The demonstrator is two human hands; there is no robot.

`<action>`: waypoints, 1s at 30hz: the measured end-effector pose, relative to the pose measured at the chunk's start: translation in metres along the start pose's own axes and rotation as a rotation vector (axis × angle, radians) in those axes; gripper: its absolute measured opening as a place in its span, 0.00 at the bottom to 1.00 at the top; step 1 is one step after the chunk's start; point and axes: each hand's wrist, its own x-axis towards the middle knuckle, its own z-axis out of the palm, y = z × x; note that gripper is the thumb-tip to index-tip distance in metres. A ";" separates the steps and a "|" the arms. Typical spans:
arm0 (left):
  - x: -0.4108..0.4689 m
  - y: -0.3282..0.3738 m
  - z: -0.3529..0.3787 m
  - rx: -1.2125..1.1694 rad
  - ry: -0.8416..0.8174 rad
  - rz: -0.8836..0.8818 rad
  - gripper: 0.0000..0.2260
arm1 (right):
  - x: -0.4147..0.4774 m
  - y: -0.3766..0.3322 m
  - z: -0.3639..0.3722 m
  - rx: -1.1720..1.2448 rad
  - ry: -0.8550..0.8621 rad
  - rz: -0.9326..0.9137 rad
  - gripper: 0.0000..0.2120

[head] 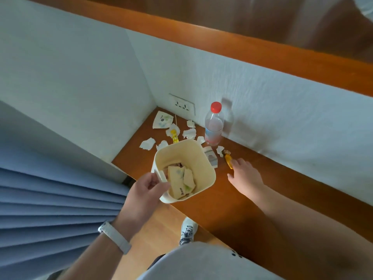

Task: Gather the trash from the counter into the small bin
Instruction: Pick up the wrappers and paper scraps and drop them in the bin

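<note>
My left hand (148,187) grips the near rim of a small cream bin (201,154), held at the counter's front edge; flat cream wrappers (181,181) lie inside it. My right hand (243,174) reaches over the wooden counter (252,190) with fingers spread, fingertips touching a yellow wrapper (228,159). Several torn white paper scraps (189,133) lie in the corner, along with a printed wrapper (162,120), a yellow tube (174,136) and a small packet (212,158) beside the bin.
A plastic bottle with a red cap (214,124) stands against the white wall, next to a wall socket (182,105). Blue pleated curtain (50,209) hangs at left. My shoe (187,229) is on the floor below the counter edge.
</note>
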 end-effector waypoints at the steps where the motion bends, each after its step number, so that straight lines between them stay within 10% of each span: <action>1: -0.001 0.000 -0.001 -0.002 0.015 -0.009 0.27 | 0.002 0.000 0.002 -0.002 0.009 0.000 0.19; 15: 0.005 -0.002 0.005 -0.012 -0.019 -0.002 0.25 | -0.020 0.004 -0.005 0.182 0.057 0.162 0.14; 30: 0.045 0.011 0.025 0.087 -0.225 0.029 0.03 | -0.071 -0.021 -0.120 0.522 0.502 0.207 0.09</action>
